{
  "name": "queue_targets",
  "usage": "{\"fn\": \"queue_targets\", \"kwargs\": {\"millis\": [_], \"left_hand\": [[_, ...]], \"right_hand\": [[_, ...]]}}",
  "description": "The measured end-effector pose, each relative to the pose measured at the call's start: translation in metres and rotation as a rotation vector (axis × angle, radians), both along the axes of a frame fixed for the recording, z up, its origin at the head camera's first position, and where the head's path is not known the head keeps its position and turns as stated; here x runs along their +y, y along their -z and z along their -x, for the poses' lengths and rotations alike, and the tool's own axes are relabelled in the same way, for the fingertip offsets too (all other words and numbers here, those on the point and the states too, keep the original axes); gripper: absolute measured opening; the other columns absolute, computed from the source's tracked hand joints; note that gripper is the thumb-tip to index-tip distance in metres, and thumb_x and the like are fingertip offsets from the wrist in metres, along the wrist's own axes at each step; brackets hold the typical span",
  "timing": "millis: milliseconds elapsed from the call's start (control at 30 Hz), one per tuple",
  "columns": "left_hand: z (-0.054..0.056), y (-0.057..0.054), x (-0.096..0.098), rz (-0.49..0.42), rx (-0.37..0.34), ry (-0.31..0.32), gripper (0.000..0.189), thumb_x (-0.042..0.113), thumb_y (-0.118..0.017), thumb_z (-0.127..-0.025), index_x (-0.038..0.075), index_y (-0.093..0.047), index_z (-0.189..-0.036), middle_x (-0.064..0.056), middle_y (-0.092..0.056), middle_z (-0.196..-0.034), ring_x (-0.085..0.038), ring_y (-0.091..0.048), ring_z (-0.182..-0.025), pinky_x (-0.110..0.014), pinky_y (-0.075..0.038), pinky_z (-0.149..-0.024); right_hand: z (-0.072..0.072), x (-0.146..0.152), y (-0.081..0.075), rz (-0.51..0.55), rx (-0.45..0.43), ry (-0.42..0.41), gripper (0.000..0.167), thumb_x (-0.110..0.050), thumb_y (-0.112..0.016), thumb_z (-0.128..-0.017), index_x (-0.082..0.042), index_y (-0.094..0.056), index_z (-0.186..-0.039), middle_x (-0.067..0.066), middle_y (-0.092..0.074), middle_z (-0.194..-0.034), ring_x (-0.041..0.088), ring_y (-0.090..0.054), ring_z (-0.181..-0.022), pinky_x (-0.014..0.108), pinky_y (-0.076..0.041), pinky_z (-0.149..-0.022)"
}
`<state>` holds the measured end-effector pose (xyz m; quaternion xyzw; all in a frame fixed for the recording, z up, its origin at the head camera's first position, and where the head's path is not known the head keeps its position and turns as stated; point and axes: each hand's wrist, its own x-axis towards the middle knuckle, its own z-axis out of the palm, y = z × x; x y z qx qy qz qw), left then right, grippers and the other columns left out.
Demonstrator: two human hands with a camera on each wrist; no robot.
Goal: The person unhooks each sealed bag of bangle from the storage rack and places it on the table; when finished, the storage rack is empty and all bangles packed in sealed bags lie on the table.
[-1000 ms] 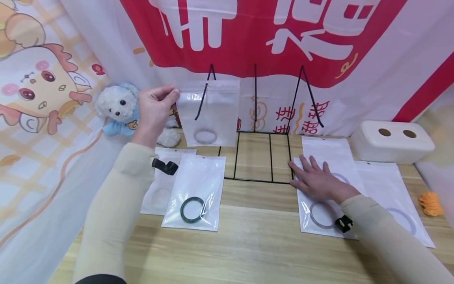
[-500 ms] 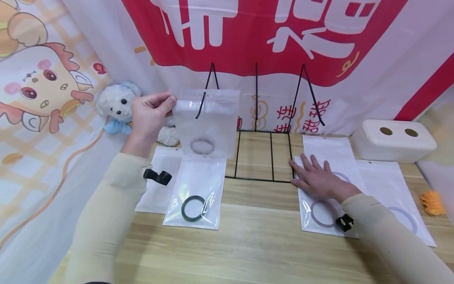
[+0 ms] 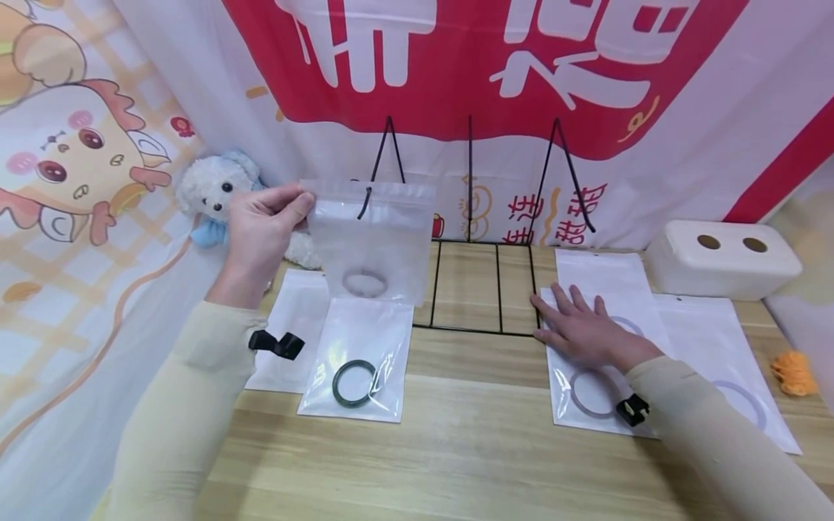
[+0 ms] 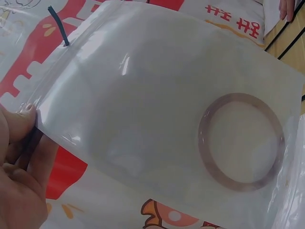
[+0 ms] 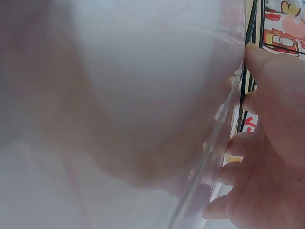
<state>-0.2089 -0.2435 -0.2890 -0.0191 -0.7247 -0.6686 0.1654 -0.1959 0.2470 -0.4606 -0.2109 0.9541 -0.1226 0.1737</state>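
Observation:
My left hand (image 3: 260, 235) pinches the upper left corner of a clear zip bag (image 3: 387, 235) between thumb and fingers. Inside it, near the bottom, lies a pale purplish bangle (image 4: 203, 143). A black hook (image 3: 363, 208) of the wire rack (image 3: 470, 174) pokes through the bag's top strip, with only a short end in front. My right hand (image 3: 583, 325) rests with spread fingers on a bagged bangle (image 3: 573, 394), its fingertips at the rack's base. In the right wrist view, blurred plastic covers much of the picture beside the palm.
Below the hanging bag lies a bag with a dark green bangle (image 3: 336, 383); another white bag (image 3: 280, 362) is left of it. More bags (image 3: 704, 340) lie at right, before a white box (image 3: 719, 264). A plush dog (image 3: 211, 188) sits back left; an orange object (image 3: 793, 373) is far right.
My left hand has moved down and left, drawing the bag along the hook toward its tip, so less hook shows in front. My right hand has stayed in place.

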Motion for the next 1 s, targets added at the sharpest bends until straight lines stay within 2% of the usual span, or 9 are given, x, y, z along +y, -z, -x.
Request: {"fn": "queue_targets", "kwargs": {"millis": [233,500,800,1000], "left_hand": [[-0.008,0.002,-0.001,-0.059,0.064,0.035,0.015,0.003,-0.08,-0.096,0.007,-0.086,-0.109,0.006,-0.084,-0.094,-0.006,-0.078,-0.086,-0.02,-0.064,-0.077],[-0.019,0.006,-0.007,-0.051,0.135,0.059,0.018,-0.003,-0.077,-0.096,0.012,-0.087,-0.1,0.004,-0.084,-0.09,-0.005,-0.079,-0.081,-0.021,-0.064,-0.074],[-0.03,0.006,-0.007,-0.036,0.163,0.028,0.021,-0.007,-0.078,-0.094,0.012,-0.087,-0.097,0.004,-0.084,-0.087,-0.003,-0.078,-0.074,-0.018,-0.063,-0.07],[-0.04,0.007,-0.009,-0.033,0.153,0.02,0.025,-0.009,-0.075,-0.095,0.013,-0.086,-0.098,0.005,-0.084,-0.089,-0.003,-0.079,-0.076,-0.02,-0.064,-0.07]], "right_hand": [[0.0,0.0,0.0,-0.002,-0.009,0.007,0.077,-0.06,-0.044,-0.112,-0.021,-0.021,-0.174,0.029,0.0,-0.18,0.063,0.004,-0.162,0.086,0.005,-0.121],[0.0,-0.001,-0.001,-0.002,-0.009,0.004,0.078,-0.06,-0.044,-0.112,-0.021,-0.02,-0.175,0.029,0.0,-0.18,0.063,0.004,-0.162,0.086,0.005,-0.121],[0.002,-0.002,-0.002,-0.007,-0.023,0.006,0.077,-0.061,-0.044,-0.112,-0.022,-0.02,-0.175,0.028,0.0,-0.18,0.062,0.006,-0.162,0.085,0.006,-0.122],[0.001,0.0,0.0,-0.001,-0.015,0.005,0.077,-0.06,-0.044,-0.112,-0.02,-0.02,-0.175,0.029,0.0,-0.18,0.062,0.005,-0.162,0.086,0.006,-0.122]]}}
